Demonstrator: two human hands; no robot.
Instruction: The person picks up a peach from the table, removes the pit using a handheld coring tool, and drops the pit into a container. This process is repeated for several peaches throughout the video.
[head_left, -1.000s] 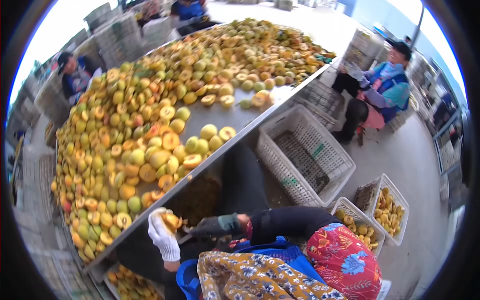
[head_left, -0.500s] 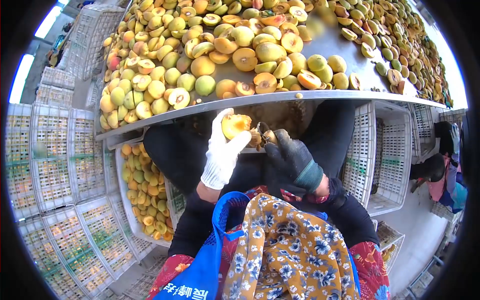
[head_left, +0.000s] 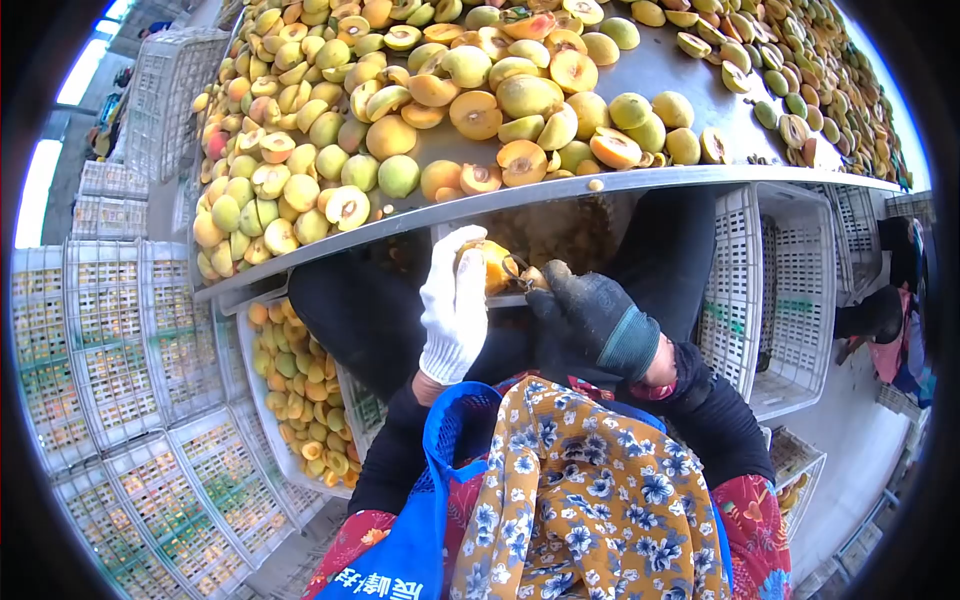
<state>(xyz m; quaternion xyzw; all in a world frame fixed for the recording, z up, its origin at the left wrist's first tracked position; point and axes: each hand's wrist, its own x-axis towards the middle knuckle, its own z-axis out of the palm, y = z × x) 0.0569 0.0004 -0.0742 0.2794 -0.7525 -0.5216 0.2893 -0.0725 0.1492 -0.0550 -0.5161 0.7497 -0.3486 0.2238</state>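
My left hand (head_left: 455, 312), in a white knit glove, is closed around a yellow peach half (head_left: 494, 264). Its fingers hide part of the fruit. My right hand (head_left: 594, 315), wearing a dark coated glove with a green cuff, grips a small pitting tool (head_left: 534, 277) with a light handle and a curved metal loop. That loop meets the right side of the peach half. Both hands are over my lap, just below the edge of a metal table (head_left: 470, 204) heaped with halved peaches (head_left: 345, 205).
A crate of peach halves (head_left: 300, 385) stands by my left leg. White plastic crates (head_left: 105, 330) are stacked farther left, and another crate (head_left: 795, 300) is at the right. A person (head_left: 900, 310) is at the far right. Under the table, a container (head_left: 560, 235) is partly hidden.
My left hand has turned so the back of the glove covers more of the peach half. The tool's loop now sits against the fruit, and pulp or pit material between them no longer shows.
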